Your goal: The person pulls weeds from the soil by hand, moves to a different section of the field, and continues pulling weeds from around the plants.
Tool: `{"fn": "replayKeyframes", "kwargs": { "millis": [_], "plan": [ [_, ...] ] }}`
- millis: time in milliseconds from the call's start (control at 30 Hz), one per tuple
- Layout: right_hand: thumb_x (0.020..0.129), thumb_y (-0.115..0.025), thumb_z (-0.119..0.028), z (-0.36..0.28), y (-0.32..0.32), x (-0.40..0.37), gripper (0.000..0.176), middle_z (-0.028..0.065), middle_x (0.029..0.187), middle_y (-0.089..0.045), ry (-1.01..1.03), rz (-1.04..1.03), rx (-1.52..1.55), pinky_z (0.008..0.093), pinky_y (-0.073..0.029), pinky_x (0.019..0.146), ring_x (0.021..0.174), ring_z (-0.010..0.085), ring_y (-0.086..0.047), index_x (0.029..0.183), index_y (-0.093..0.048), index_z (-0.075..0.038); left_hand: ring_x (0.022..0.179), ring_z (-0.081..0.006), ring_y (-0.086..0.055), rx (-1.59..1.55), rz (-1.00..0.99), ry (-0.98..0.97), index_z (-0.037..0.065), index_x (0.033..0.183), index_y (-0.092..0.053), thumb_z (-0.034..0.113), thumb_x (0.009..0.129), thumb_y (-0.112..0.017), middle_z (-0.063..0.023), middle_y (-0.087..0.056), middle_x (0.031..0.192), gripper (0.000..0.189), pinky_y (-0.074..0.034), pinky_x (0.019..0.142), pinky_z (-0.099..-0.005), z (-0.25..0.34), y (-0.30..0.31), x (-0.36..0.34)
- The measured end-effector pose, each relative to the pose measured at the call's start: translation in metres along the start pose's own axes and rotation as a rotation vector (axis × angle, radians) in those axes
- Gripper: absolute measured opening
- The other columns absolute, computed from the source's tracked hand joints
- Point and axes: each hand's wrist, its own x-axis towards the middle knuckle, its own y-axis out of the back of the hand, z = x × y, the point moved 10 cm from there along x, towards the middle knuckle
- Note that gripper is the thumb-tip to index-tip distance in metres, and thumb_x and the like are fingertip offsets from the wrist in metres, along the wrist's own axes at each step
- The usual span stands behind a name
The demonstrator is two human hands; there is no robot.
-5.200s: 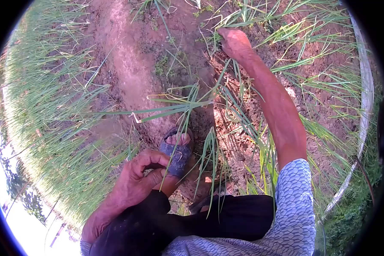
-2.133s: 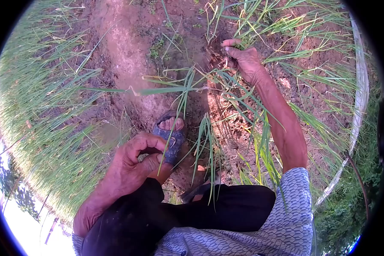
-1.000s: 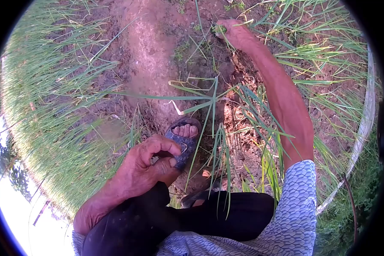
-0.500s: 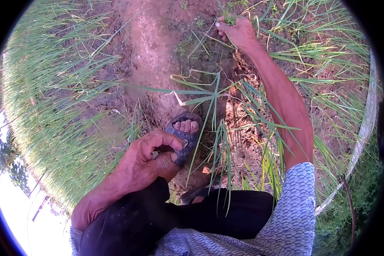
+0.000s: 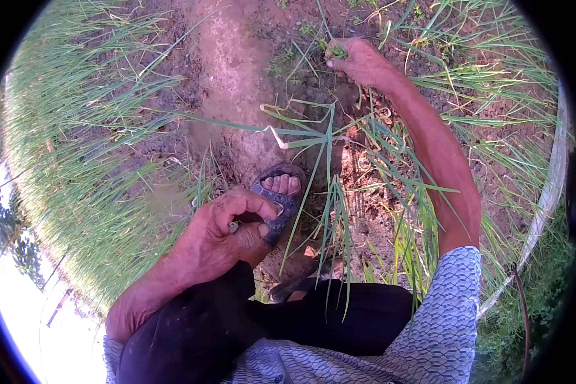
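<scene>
My right hand is closed, thumb against fingers, around a small tuft of green weeds low over the soil at the top. Long onion-like leaves spread below it, some with dry, pale, bent ends. My left hand is curled in front of my knee, beside the sandal on my foot. Its thumb and index finger curve toward each other with a gap at the tips. A small pale bit shows inside the curled fingers; I cannot make out what it is.
Dense rows of green leaves stand on the left, with more leafy plants on the right. A bare strip of soil runs between them. A pale curved strip borders the right side, with darker greenery beyond.
My right hand has drawn slightly back toward me with the green weeds in its fingers. My left hand keeps its curled pose beside the sandal.
</scene>
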Motion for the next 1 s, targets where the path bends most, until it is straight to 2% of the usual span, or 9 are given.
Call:
{"fn": "replayKeyframes", "kwargs": {
  "millis": [67,200,333,433,467,700,833,867,1000],
  "plan": [
    [0.08,-0.064,-0.003,-0.035,0.002,-0.023,0.024,0.0137,0.082,-0.063,0.049,-0.174,-0.193,0.0418,-0.052,0.075,0.078,0.0298,-0.063,0.103,-0.058,-0.006,0.094,-0.0181,-0.06,-0.013,0.005,0.011,0.005,0.104,-0.061,0.001,0.086,-0.064,-0.0068,-0.062,0.103,0.019,-0.048,0.081,-0.0301,0.0,0.001,0.0],
    [0.068,-0.062,0.007,-0.052,-0.029,-0.038,0.039,0.0153,0.102,-0.059,0.445,-0.059,-0.384,0.0466,-0.052,0.08,0.093,0.0386,-0.06,0.104,-0.057,-0.006,0.096,-0.0173,-0.06,-0.007,-0.004,-0.01,0.005,0.104,-0.061,0.001,0.087,-0.063,-0.0064,-0.062,0.105,0.017,-0.048,0.083,-0.0299,0.004,-0.002,0.004],
    [0.075,-0.065,0.002,-0.051,-0.032,-0.034,0.024,0.0155,0.091,-0.064,0.422,0.012,-0.356,0.0397,-0.055,0.073,0.083,0.0351,-0.064,0.098,-0.059,-0.001,0.1,-0.0152,-0.059,-0.011,-0.018,0.017,0.004,0.104,-0.062,0.001,0.089,-0.064,-0.006,-0.062,0.107,0.016,-0.049,0.087,-0.03,0.004,-0.003,0.003],
    [0.084,-0.062,-0.006,0.011,0.0,-0.031,0.018,0.0128,0.078,-0.067,-0.246,0.218,0.299,0.0408,-0.057,0.071,0.072,0.0348,-0.067,0.103,-0.064,-0.006,0.1,-0.015,-0.059,0.008,-0.016,0.025,0.004,0.104,-0.062,0.001,0.089,-0.064,-0.0062,-0.062,0.107,0.016,-0.049,0.087,-0.0298,0.002,-0.001,0.004],
    [0.087,-0.065,-0.014,0.021,0.012,-0.028,0.02,0.0154,0.074,-0.068,-0.193,0.369,0.452,0.0411,-0.056,0.068,0.066,0.036,-0.067,0.104,-0.063,-0.005,0.1,-0.015,-0.059,0.016,-0.013,0.031,0.004,0.104,-0.062,0.001,0.089,-0.064,-0.0062,-0.062,0.107,0.016,-0.049,0.087,-0.0297,0.001,-0.001,0.002],
    [0.086,-0.063,-0.016,-0.022,0.02,-0.006,0.026,0.0245,0.095,-0.066,-0.003,0.306,-0.491,0.0457,-0.052,0.08,0.09,0.0386,-0.065,0.107,-0.061,-0.001,0.098,-0.0159,-0.059,-0.008,-0.01,0.016,0.005,0.104,-0.062,0.001,0.088,-0.064,-0.006,-0.061,0.106,0.016,-0.049,0.085,-0.0301,0.003,-0.005,0.003],
    [0.086,-0.062,-0.019,-0.007,0.013,0.007,0.038,0.0266,0.096,-0.065,-0.257,0.08,-0.127,0.0478,-0.052,0.08,0.09,0.0414,-0.064,0.116,-0.059,0.003,0.097,-0.0175,-0.059,-0.009,-0.007,0.008,0.005,0.104,-0.061,0.002,0.087,-0.063,-0.0064,-0.06,0.105,0.018,-0.049,0.084,-0.0301,0.003,-0.003,0.002],
    [0.086,-0.062,-0.02,0.01,0.006,-0.001,0.037,0.0256,0.1,-0.065,-0.48,0.09,0.367,0.0465,-0.051,0.084,0.096,0.0425,-0.063,0.117,-0.059,0.001,0.097,-0.0174,-0.059,-0.008,-0.007,0.016,0.005,0.104,-0.061,0.003,0.087,-0.063,-0.0064,-0.06,0.105,0.017,-0.049,0.084,-0.03,0.003,-0.003,0.002],
    [0.085,-0.063,-0.015,-0.016,0.044,0.024,0.032,0.0194,0.102,-0.067,-0.057,0.543,-0.076,0.0445,-0.051,0.084,0.094,0.0398,-0.063,0.116,-0.062,-0.008,0.098,-0.0176,-0.059,-0.02,-0.007,0.03,0.005,0.105,-0.061,0.003,0.087,-0.064,-0.0066,-0.06,0.106,0.018,-0.049,0.085,-0.0298,0.002,-0.003,0.002]
  ]
}}
